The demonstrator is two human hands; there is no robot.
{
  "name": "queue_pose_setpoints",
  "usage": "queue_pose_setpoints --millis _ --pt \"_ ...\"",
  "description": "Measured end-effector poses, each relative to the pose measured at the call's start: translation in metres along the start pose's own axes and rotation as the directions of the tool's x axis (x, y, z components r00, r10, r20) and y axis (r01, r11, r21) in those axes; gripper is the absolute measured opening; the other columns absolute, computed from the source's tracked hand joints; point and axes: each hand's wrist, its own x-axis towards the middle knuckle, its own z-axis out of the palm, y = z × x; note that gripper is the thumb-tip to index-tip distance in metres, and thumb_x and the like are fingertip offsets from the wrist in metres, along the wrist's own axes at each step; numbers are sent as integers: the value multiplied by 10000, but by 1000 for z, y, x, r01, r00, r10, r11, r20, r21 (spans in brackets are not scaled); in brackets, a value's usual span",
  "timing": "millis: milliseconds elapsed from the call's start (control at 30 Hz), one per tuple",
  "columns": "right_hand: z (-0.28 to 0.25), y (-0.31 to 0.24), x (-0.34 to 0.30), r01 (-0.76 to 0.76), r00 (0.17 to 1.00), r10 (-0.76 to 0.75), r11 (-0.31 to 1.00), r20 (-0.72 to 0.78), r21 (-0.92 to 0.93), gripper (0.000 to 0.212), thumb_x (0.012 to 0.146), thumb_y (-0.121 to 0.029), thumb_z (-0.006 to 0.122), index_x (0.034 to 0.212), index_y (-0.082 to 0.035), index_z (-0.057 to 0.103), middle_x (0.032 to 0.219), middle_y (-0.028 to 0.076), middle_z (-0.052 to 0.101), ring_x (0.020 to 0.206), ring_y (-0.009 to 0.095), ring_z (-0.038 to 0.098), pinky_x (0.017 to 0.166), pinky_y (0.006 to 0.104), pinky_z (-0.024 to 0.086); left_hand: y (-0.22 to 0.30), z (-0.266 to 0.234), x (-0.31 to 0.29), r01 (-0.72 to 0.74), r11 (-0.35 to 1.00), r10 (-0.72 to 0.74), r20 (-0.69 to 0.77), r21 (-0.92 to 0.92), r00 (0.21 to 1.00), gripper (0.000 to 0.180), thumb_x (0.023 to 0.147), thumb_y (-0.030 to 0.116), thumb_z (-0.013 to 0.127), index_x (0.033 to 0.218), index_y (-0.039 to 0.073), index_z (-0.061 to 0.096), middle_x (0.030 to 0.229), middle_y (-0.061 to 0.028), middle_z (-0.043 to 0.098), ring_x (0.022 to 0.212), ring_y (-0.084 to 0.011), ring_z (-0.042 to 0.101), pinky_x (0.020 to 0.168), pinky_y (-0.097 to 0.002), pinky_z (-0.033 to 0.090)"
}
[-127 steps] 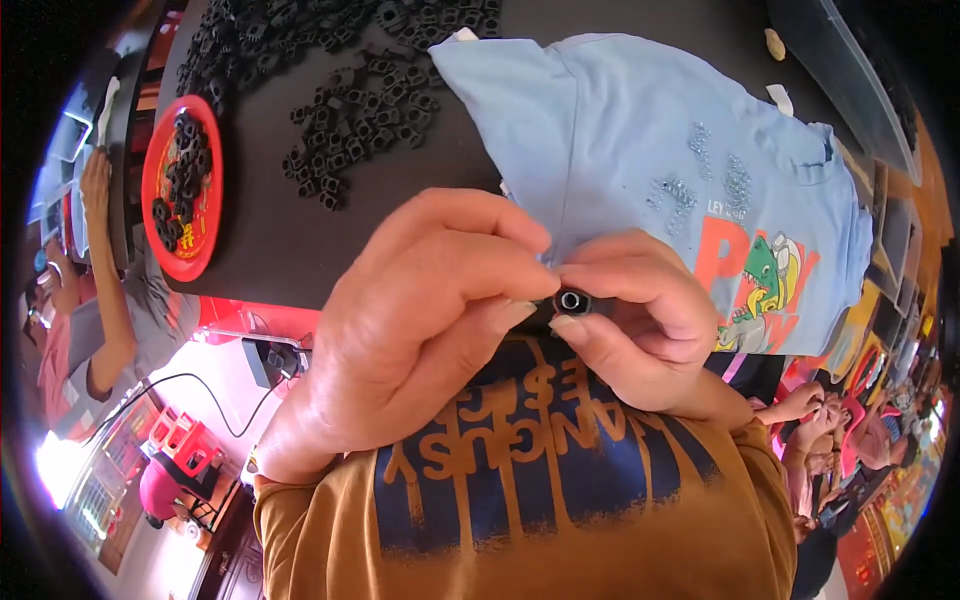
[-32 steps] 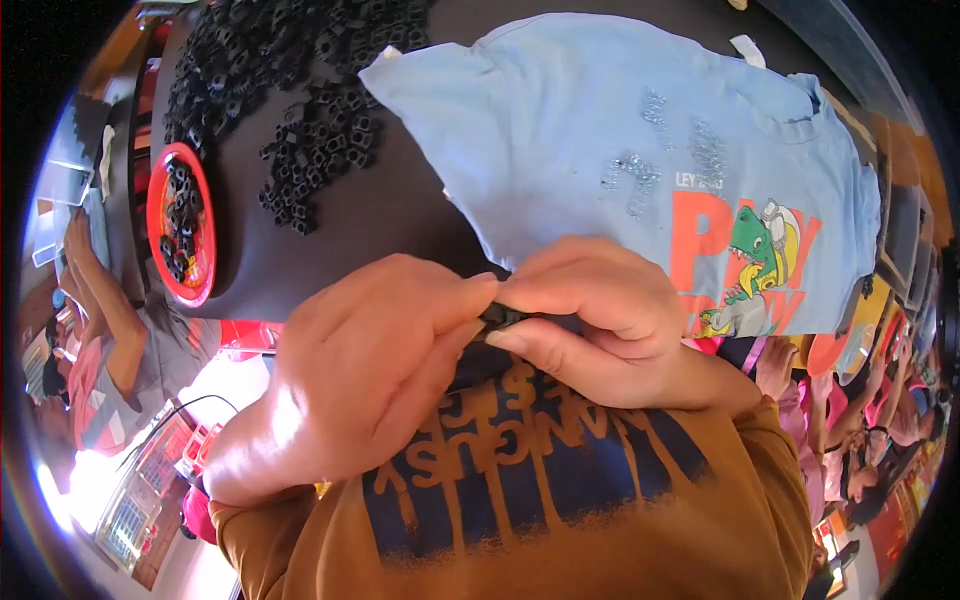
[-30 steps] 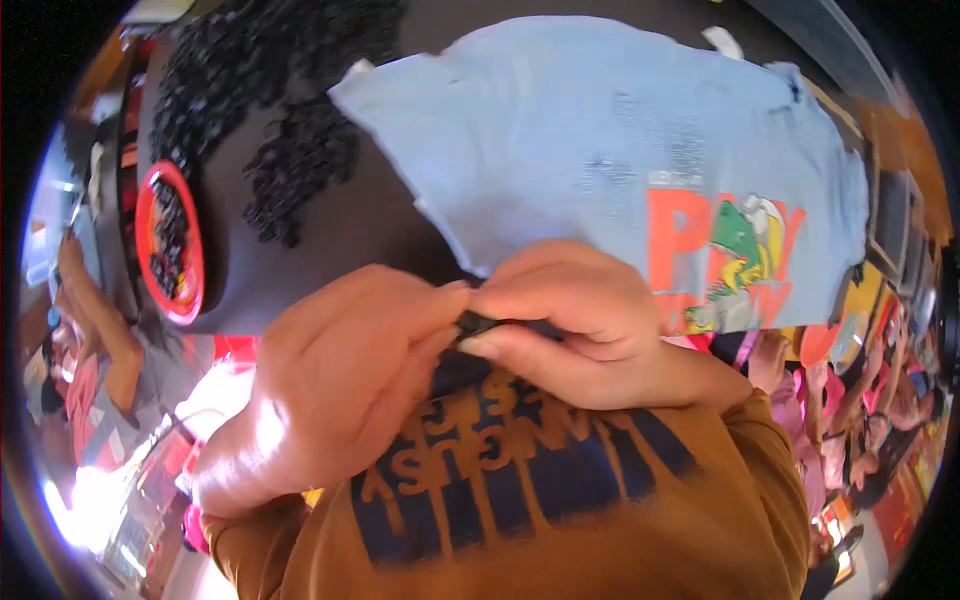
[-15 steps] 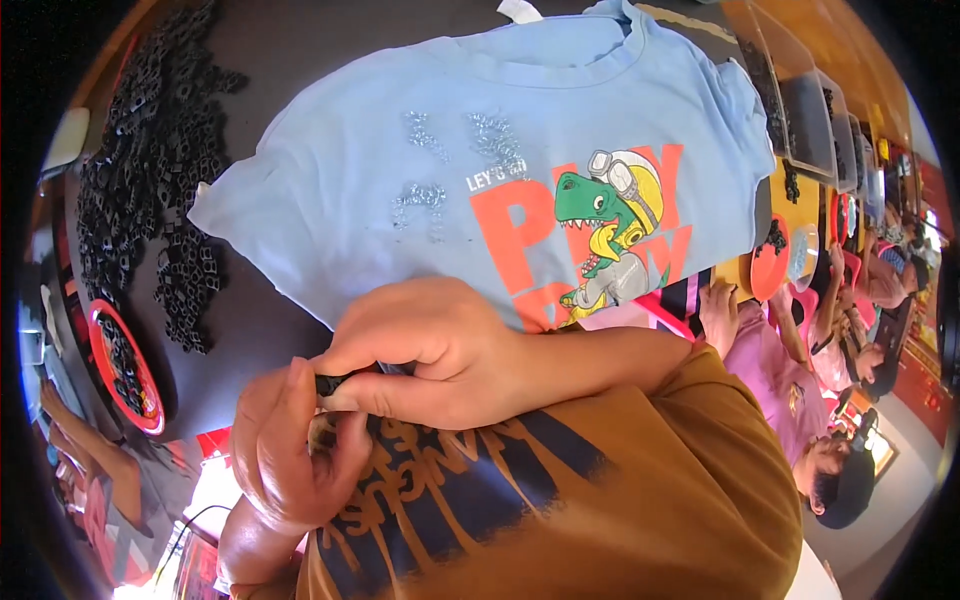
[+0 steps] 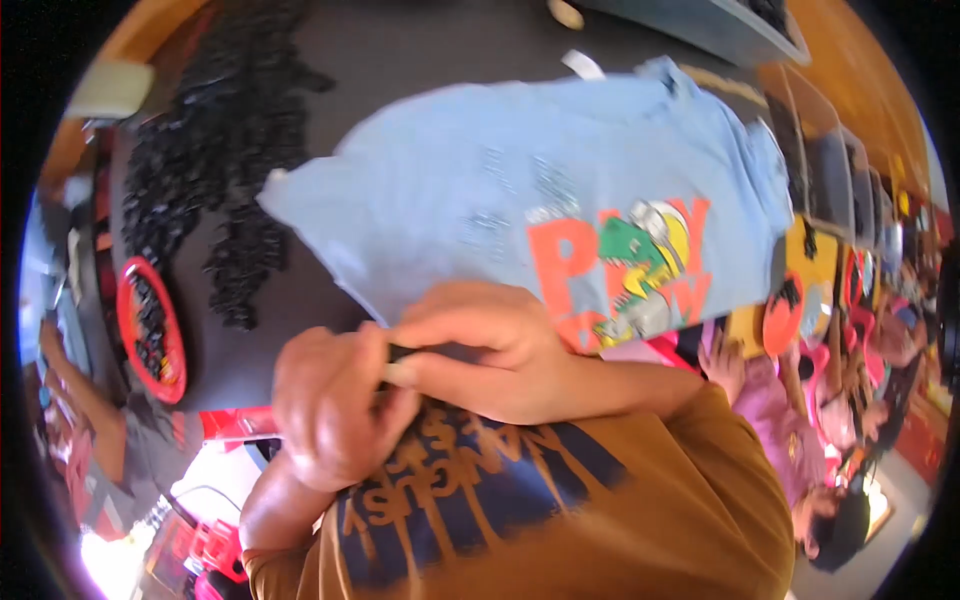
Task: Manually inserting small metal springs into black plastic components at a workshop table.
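Observation:
My left hand (image 5: 335,405) and my right hand (image 5: 490,350) meet at the fingertips in front of my brown shirt. Pinched between them is a small black part (image 5: 400,353), mostly hidden by fingers and blurred. Just beyond my hands, a light blue T-shirt (image 5: 420,170) with a dinosaur print lies spread over the dark table. Several groups of tiny shiny pieces (image 5: 487,230) rest on its cloth. To the far left, a large heap of small black parts (image 5: 215,120) covers the tabletop.
A red oval plate (image 5: 178,355) with black parts stands at the table's left edge. Grey bins (image 5: 720,30) and clear containers (image 5: 825,150) line the far right. Co-workers sit on both sides; one in a pink shirt (image 5: 765,425) has a hand by an orange plate (image 5: 782,312).
The view has shifted, so the shirt, heap and plates appear farther right. My two hands stay together on the black part, with the left fingers now curled more closely against the right.

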Motion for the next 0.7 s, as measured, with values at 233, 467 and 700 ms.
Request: queue_pose_setpoints --millis 233,467,700 --pt "7 0 -6 -39 999 38 999 -32 -32 184 774 2 684 951 2 637 840 117 646 736 245 632 649 326 477 -7 6 -10 -143 973 158 -73 180 985 320 761 79 672 1026 -67 567 790 -65 549 632 -160 558 585 -307 493" --pt "4 -2 -7 -25 1000 25 995 -6 97 203 815 0 648 1014 20 615 875 122 646 769 217 634 669 295 475 -14 1 3 -78 994 67 -126 -81 990 377 666 125 739 987 -6 592 790 -70 573 628 -210 571 600 -320 494" --pt "-1 -6 -4 -71 997 70 985 12 160 245 858 -6 580 1102 15 597 968 119 636 886 190 613 774 296 474 -67 -15 96 221 960 -245 -133 -173 960 360 662 18 714 1007 24 608 704 -40 524 550 -117 502 529 -259 429"
